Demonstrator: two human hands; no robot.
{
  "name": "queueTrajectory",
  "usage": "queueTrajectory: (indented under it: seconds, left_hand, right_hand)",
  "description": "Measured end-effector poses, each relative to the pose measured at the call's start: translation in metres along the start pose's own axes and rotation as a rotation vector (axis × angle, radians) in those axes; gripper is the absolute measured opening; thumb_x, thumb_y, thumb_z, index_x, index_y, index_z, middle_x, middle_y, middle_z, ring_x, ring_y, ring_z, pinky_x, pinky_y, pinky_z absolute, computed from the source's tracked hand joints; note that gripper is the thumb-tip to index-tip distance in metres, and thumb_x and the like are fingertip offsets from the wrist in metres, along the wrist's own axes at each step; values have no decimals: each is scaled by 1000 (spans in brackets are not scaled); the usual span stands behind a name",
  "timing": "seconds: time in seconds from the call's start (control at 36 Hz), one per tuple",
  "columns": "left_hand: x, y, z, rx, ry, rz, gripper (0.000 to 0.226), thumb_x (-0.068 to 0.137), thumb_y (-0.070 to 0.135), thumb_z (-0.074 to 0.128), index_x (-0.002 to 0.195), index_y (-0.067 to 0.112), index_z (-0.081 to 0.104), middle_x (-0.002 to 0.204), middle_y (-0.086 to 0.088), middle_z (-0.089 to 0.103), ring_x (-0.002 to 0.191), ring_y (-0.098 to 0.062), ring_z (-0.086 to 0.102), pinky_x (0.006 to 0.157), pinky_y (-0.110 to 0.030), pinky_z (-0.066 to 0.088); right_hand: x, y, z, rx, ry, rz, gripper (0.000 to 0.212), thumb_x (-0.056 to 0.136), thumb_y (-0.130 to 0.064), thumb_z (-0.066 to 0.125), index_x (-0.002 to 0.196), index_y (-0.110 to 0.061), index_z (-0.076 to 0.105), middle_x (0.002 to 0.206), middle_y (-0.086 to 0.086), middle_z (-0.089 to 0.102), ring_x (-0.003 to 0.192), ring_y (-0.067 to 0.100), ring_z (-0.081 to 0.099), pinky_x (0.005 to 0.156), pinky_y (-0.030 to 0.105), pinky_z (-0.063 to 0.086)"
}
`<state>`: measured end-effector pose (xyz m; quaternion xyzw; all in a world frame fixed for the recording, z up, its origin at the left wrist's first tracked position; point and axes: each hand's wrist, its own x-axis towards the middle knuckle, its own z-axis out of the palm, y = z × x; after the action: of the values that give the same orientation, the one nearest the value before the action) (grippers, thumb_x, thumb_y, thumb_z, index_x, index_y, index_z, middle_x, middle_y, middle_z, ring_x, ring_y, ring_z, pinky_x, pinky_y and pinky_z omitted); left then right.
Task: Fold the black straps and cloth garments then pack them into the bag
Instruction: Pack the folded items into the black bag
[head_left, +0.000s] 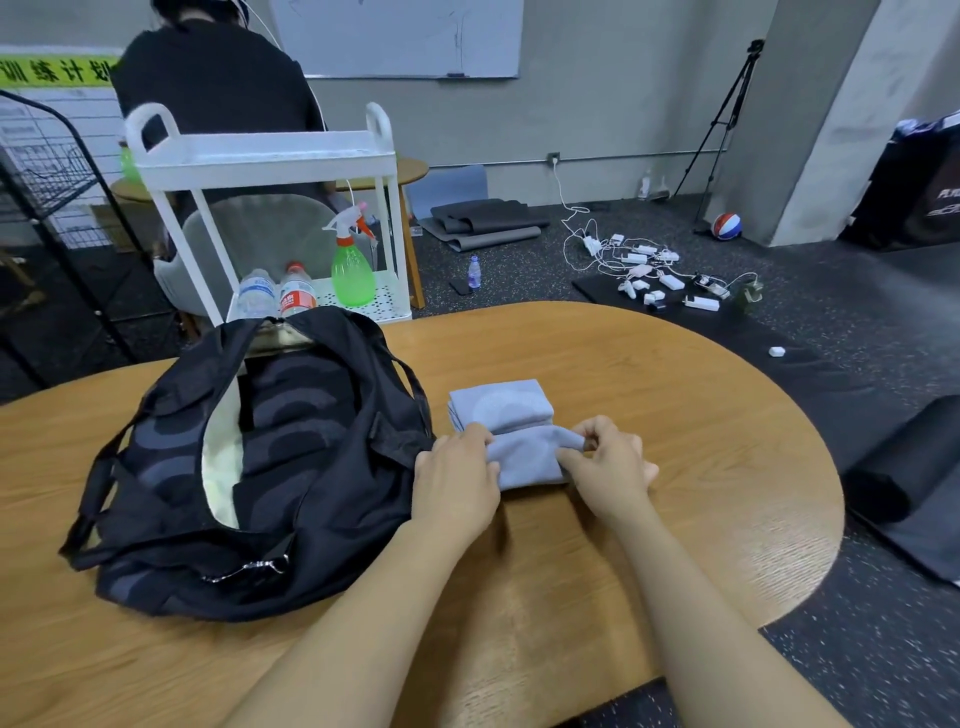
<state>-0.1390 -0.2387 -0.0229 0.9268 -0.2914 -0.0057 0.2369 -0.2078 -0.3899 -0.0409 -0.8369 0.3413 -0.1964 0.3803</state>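
Two bare arms reach over the brown counter (649, 374). The left hand (460, 480) and the right hand (610, 467) both pinch a small grey cloth (527, 457), their fingers curled tight on its two ends. The hands hide part of it. Just behind it lies a folded grey cloth (501, 402). The black bag (249, 467) sits open to the left, touching the left hand. Dark stuff fills the bag; I cannot tell what it is.
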Motion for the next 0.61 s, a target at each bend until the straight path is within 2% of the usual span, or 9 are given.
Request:
queueTrajectory:
  seconds: [0.11,0.22,0.33,0.39,0.44,0.5,0.56,0.61]
  left_hand:
    - [2,6,-16,-204,19,-38,15,95,17,51,110,16,53,100,0,60,94,-23,55,77,-37,46]
    - [3,12,-31,-332,56,-55,20,92,20,56,112,20,53,95,3,57,91,-21,54,75,-34,44]
    - [-9,7,-56,-440,136,-39,29,93,19,56,121,20,47,83,10,47,85,-19,51,74,-32,40]
    - [-17,-4,-71,-486,204,-53,31,92,18,57,121,20,45,85,8,50,88,-22,53,79,-36,44]
    - [-25,-21,-88,-510,267,-73,31,91,17,58,119,22,43,94,2,56,92,-23,55,81,-38,47]
    - [-34,-44,-103,-495,326,-93,30,91,17,58,116,23,40,97,1,56,91,-21,55,75,-35,44]
    - [-43,-70,-120,-452,374,-125,30,92,17,58,114,24,38,98,2,54,90,-19,53,69,-32,39]
    - [-51,-96,-136,-405,409,-183,30,93,19,58,113,25,37,99,1,54,89,-19,53,64,-31,37]
  right_hand:
    - [0,-7,-13,93,3,60,10,82,-20,62,85,-25,53,65,-11,52,94,17,47,70,33,15]
    - [-1,-17,-27,150,42,81,19,72,-36,64,82,-26,51,69,-9,59,83,19,55,72,35,20]
    - [-7,-41,-30,227,27,-2,19,83,-19,68,94,-23,53,64,-9,58,72,17,56,87,41,32]
    - [-14,-61,-22,243,-7,-34,20,84,-20,69,96,-24,53,66,-7,61,77,20,59,87,40,29]
    - [-22,-81,-10,256,-39,-73,18,85,-21,68,92,-26,52,68,-4,63,79,20,61,80,37,23]
    - [-32,-103,5,262,-87,-124,18,85,-19,66,89,-27,50,67,-2,63,76,16,60,75,34,19]
    - [-40,-125,24,239,-149,-168,18,85,-20,64,94,-29,50,67,-5,62,74,13,58,77,33,20]
    - [-46,-145,49,185,-186,-215,22,84,-24,63,99,-32,50,68,-7,63,80,16,58,81,35,25]
